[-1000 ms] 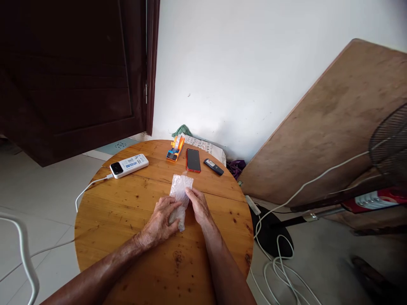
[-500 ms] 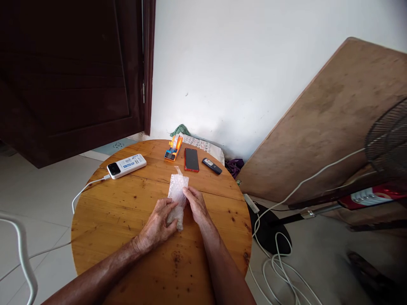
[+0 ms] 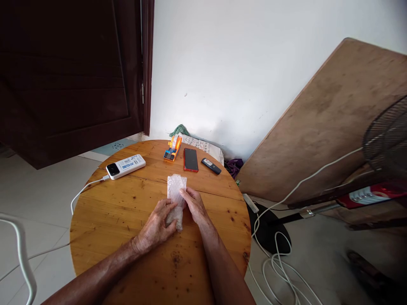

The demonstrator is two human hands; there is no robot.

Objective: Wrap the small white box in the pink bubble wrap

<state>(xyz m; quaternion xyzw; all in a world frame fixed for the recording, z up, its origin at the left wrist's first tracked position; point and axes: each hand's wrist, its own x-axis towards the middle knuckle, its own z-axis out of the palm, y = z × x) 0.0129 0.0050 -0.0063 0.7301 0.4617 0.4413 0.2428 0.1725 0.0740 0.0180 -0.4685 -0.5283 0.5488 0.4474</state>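
Note:
A small folded piece of clear bubble wrap (image 3: pixel 177 188) lies upright-lengthwise before me on the round wooden table. Its lower part looks bunched, and whatever may be inside cannot be made out. My left hand (image 3: pixel 160 221) grips its lower left side, fingers over the edge and thumb near the bottom. From the right, my right hand (image 3: pixel 194 205) pinches the wrap's edge with the thumb on top; its other fingers are partly hidden beneath.
On the wooden table (image 3: pixel 111 216) stand an orange-and-blue tape dispenser (image 3: pixel 172 148), a red-edged phone (image 3: pixel 190 159), a dark handheld device (image 3: pixel 211 165) and a white power bank (image 3: pixel 126 166) with a cable. A fan (image 3: pixel 386 140) and loose cords (image 3: pixel 280 262) are at right.
A clear strip that stuck up from the far end of the bubble wrap no longer shows. Both hands keep nearly the same places; the view has shifted slightly.

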